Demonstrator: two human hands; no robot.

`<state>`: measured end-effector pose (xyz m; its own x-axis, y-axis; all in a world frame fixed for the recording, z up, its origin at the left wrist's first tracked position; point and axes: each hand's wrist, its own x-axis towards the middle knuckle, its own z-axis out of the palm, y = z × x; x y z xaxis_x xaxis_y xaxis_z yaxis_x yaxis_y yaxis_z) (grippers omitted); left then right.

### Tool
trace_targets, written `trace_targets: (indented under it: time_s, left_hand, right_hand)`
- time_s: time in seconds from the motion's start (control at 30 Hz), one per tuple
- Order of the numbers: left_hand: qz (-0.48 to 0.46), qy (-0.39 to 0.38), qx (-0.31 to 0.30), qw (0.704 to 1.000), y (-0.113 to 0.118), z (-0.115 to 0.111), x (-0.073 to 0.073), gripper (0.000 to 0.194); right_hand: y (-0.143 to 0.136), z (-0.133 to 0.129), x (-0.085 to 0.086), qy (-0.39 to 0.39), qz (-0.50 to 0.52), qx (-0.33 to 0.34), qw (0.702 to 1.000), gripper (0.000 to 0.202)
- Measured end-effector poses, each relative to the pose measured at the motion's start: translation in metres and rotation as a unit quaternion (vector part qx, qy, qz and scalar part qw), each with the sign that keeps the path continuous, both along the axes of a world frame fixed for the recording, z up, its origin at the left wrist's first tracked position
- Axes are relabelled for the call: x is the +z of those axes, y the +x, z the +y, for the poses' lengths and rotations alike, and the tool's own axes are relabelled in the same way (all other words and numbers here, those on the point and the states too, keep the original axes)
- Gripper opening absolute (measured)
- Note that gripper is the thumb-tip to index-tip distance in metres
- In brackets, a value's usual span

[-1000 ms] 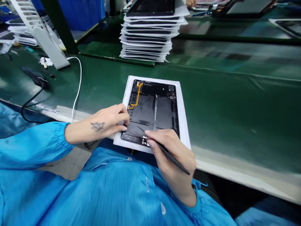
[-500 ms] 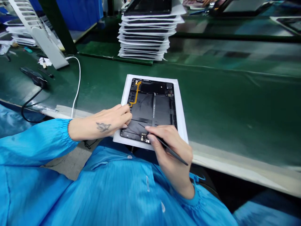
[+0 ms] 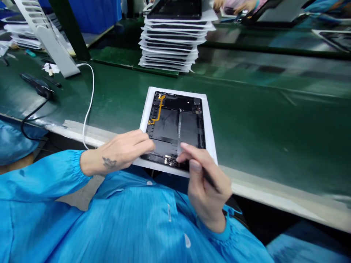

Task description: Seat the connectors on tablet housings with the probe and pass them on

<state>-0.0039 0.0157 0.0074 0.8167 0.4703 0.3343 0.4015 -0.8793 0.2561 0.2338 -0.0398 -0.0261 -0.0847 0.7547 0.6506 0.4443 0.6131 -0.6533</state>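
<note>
An opened tablet (image 3: pixel 166 126) lies on a white sheet (image 3: pixel 210 128), its dark insides facing up. An orange flex cable (image 3: pixel 158 109) runs down its left side, and a small circuit board (image 3: pixel 170 160) sits at its near edge. My left hand (image 3: pixel 124 148) rests over the tablet's lower left edge with fingers curled together; whatever is between them is hidden. Dark tweezers (image 3: pixel 210 179) are tucked inside my right hand (image 3: pixel 210 195), mostly covered by it. The index finger and another fingertip of that hand reach over the tablet beside the circuit board.
Behind the tablet stands a tall stack of white sheets (image 3: pixel 170 47) with dark panels between them. To the left are a grey stand (image 3: pixel 56 51), a white cable (image 3: pixel 92 87) and a black corded tool (image 3: pixel 37 84). Another person's hands (image 3: pixel 246 5) show at the far right.
My right hand has drawn back slightly right, and the tweezers have swung from pointing at the tablet into the palm. My left hand has slid a little down toward the near edge.
</note>
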Motion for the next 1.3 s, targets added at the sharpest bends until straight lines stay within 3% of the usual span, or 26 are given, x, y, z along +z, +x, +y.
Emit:
trace_targets:
  time_s: [0.1,0.2,0.33,0.5,0.93,1.03,1.17,1.3]
  left_hand:
    - [-0.054,0.000,0.016,0.998,0.003,-0.010,-0.003,0.017]
    - [-0.106,-0.022,0.049,0.993,0.007,-0.017,-0.003,0.011]
    - [-0.152,-0.086,0.112,0.978,0.008,-0.021,-0.005,0.009]
    - [-0.181,-0.108,0.172,0.962,0.005,-0.021,-0.009,0.009]
    - [-0.196,-0.188,0.187,0.944,0.012,-0.020,-0.003,0.008]
    - [-0.165,-0.157,0.190,0.955,0.010,-0.019,-0.002,0.009]
    - [-0.099,-0.032,0.158,0.982,0.004,-0.017,-0.005,0.009]
    - [-0.052,0.051,0.139,0.988,0.001,-0.019,-0.010,0.010]
  right_hand:
    - [-0.010,-0.001,0.005,0.035,-0.174,-0.004,0.984,0.038]
    - [-0.025,0.004,0.010,0.053,-0.252,-0.012,0.966,0.024]
    - [-0.037,0.013,0.008,0.068,-0.259,0.003,0.963,0.027]
    - [-0.036,0.018,0.001,0.038,-0.215,0.015,0.976,0.024]
    - [-0.035,0.017,0.004,0.052,-0.231,0.001,0.972,0.025]
    - [-0.033,0.016,0.004,0.051,-0.224,0.003,0.973,0.025]
    - [-0.028,0.015,0.001,0.044,-0.200,0.034,0.978,0.026]
    - [-0.026,0.015,-0.002,0.057,-0.228,0.061,0.970,0.028]
